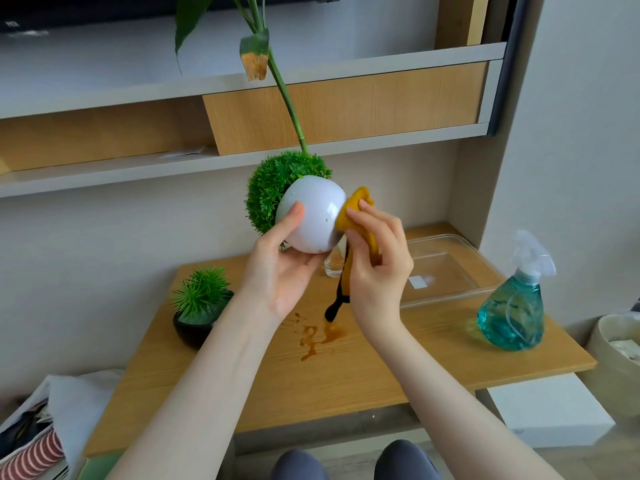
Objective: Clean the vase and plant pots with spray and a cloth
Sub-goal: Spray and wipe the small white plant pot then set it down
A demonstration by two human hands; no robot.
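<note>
**White pot wiped in mid-air above the desk**

The right hand pinches a mustard cloth and presses it against the base of the white pot, hiding that base. The left hand cups the tilted pot from below, thumb on its side; its fingers are mostly hidden behind it. The pot's green foliage points away. A glass vase on the desk shows only partly between the hands. A black pot stands left, the spray bottle right, beside a clear tray. Brown spill stains the desk.
</note>
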